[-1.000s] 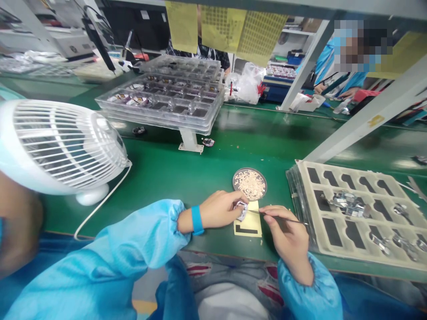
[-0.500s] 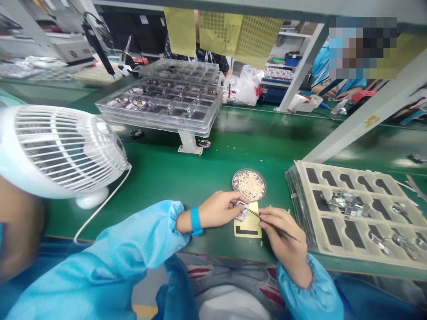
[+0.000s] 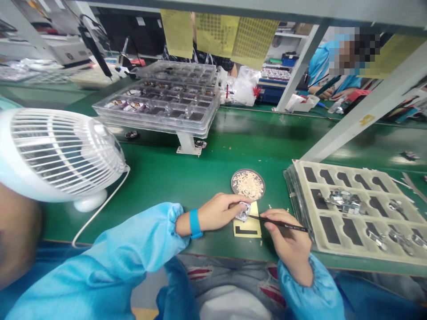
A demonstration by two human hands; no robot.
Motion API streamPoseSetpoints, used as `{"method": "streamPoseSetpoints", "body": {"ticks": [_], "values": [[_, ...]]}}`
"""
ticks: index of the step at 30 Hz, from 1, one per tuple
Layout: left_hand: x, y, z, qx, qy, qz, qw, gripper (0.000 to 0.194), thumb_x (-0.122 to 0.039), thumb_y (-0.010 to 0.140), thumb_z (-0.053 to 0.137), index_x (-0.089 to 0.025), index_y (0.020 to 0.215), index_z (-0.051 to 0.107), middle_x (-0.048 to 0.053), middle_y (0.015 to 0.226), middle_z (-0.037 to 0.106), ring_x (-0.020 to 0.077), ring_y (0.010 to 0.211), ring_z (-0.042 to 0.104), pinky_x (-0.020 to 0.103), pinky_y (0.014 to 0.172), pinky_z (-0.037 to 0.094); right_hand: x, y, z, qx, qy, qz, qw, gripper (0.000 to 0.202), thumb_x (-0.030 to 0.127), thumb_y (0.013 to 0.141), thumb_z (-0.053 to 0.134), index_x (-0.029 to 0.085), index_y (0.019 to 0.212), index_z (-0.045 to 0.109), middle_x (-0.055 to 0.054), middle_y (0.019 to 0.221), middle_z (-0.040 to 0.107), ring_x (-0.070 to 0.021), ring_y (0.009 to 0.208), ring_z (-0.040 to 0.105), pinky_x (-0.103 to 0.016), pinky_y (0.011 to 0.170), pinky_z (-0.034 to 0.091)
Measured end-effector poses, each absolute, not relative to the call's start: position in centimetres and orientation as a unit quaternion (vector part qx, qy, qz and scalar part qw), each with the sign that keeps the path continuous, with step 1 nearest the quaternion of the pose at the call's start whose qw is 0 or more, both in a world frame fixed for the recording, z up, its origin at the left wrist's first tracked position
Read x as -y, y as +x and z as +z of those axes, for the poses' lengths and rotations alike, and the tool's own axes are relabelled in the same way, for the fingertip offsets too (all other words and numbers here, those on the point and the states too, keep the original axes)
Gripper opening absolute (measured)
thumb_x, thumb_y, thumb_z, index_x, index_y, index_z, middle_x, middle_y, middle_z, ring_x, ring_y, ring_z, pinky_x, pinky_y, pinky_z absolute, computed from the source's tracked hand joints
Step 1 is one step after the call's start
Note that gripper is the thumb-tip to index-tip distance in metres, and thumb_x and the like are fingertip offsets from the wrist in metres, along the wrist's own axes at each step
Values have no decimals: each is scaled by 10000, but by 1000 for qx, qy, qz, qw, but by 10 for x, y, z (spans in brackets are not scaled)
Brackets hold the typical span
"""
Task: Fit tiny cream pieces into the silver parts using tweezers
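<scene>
Between the thumb and fingers of my left hand (image 3: 220, 212) is a small white-and-silver square part (image 3: 243, 212), its finer details too small to make out. My right hand (image 3: 289, 235) grips dark tweezers (image 3: 287, 225), whose tips reach to the part's right side. Under the part lies a yellow paper pad (image 3: 247, 222) with a black L-shaped strip on it. Just beyond my left hand sits a round dark dish (image 3: 248, 184) filled with tiny pale pieces.
A white fan (image 3: 63, 153) stands at the left, its cable on the green table (image 3: 160, 182). Stacked clear trays (image 3: 156, 100) rest on a raised support. At the right, a cream compartment tray (image 3: 367, 209) holds metal parts. A co-worker (image 3: 333, 66) sits opposite.
My right hand has turned the tweezers flatter, so their broad side shows. The part in my left hand has tilted slightly. The whole view has shifted a little.
</scene>
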State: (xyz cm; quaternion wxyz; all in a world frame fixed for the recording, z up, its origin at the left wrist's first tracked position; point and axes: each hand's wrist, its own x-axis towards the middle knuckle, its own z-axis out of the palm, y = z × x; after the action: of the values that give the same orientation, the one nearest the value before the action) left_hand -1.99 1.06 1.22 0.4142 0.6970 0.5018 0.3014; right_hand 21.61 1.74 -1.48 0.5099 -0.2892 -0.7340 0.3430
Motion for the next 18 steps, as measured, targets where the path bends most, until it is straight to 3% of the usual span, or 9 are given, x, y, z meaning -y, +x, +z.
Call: {"method": "streamPoseSetpoints", "body": {"ticks": [6, 12, 16, 18], "values": [[-11, -22, 15, -481, 707, 329, 401, 339, -308, 996, 498, -283, 1278, 684, 4, 1157, 742, 180, 956, 676, 248, 835, 483, -20, 216, -13, 702, -310, 423, 482, 155, 120, 947, 607, 249, 1012, 664, -59, 984, 713, -225, 973, 672, -408, 882, 526], [-16, -21, 9, -476, 599, 363, 531, 370, -383, 970, 535, -186, 1243, 689, 63, 985, 745, 160, 723, 638, 249, 644, 507, -13, 220, -8, 645, -303, 510, 482, 72, 192, 980, 576, 237, 974, 632, -58, 951, 701, -208, 938, 656, -355, 835, 525], [-20, -23, 9, -483, 550, 416, 540, 286, -312, 922, 589, -140, 1139, 657, 82, 976, 727, 167, 799, 655, 257, 696, 511, 5, 233, 16, 604, -287, 556, 494, 318, 324, 1063, 332, 232, 898, 589, -60, 816, 677, -222, 801, 647, -375, 745, 515], [-21, -23, 9, -485, 549, 425, 532, 239, -227, 860, 639, -154, 1086, 615, 68, 974, 721, 165, 837, 662, 261, 740, 506, 4, 250, 37, 621, -322, 516, 495, 346, 373, 1059, 329, 236, 889, 597, -34, 703, 632, -212, 687, 618, -343, 643, 494]]}}
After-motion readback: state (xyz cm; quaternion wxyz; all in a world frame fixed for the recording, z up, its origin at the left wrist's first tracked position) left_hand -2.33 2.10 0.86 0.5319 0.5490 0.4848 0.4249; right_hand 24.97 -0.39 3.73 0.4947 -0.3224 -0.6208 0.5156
